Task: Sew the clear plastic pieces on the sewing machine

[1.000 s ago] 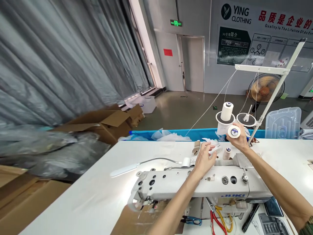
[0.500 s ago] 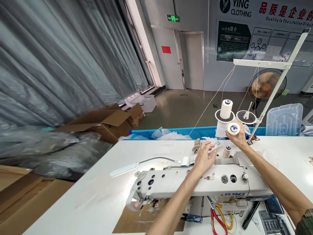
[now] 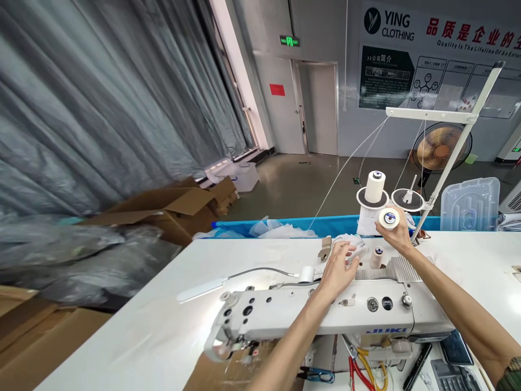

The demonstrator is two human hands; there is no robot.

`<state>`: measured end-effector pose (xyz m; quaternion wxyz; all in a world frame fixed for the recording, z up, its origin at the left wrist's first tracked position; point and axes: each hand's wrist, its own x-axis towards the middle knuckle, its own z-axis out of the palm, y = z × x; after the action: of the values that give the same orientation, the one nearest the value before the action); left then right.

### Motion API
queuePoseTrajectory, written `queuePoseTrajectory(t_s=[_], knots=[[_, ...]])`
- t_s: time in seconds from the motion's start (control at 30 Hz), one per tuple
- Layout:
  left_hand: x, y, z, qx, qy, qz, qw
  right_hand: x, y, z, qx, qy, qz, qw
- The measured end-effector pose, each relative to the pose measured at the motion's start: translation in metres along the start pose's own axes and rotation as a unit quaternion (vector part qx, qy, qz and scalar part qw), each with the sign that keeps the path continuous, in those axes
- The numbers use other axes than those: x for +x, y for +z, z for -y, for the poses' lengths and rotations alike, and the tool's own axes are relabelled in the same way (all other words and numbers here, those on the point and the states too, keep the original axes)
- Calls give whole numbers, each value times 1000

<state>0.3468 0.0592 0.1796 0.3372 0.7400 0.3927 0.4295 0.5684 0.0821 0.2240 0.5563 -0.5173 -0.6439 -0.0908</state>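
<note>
Half-curled, its thumb set apart from the fingers, the left hand (image 3: 338,269) hangs over the back of a white sewing machine (image 3: 358,317) on the worktop (image 3: 154,320), beside a clear packet (image 3: 358,244); what it may hold cannot be told. The right hand (image 3: 399,238) grips a thread spool (image 3: 389,219), end toward the camera, near the two discs of a thread stand (image 3: 431,115). Behind the worktop, a blue bin (image 3: 337,224) holds pale, filmy material (image 3: 280,230). Three spools show: the gripped one, a second spool (image 3: 375,188) on the left disc (image 3: 361,199), a third spool (image 3: 376,258) behind the machine.
</note>
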Motion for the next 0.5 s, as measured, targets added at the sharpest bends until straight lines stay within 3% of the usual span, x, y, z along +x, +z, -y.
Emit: queuePoseTrajectory(t_s=[0.17,0.33,0.4,0.5], knots=[[1,-2,3,-6,9,5,1000,67,-27,7,-34,-33,-19,999],[2,-1,4,3,13,4,1000,140,-55,2,-76,28,-75,994],[1,-1,2,9,14,7,1000,150,-57,-7,-87,85,-83,989],[-1,-2,-2,20,12,12,1000,143,-51,-23,-99,187,-70,975]])
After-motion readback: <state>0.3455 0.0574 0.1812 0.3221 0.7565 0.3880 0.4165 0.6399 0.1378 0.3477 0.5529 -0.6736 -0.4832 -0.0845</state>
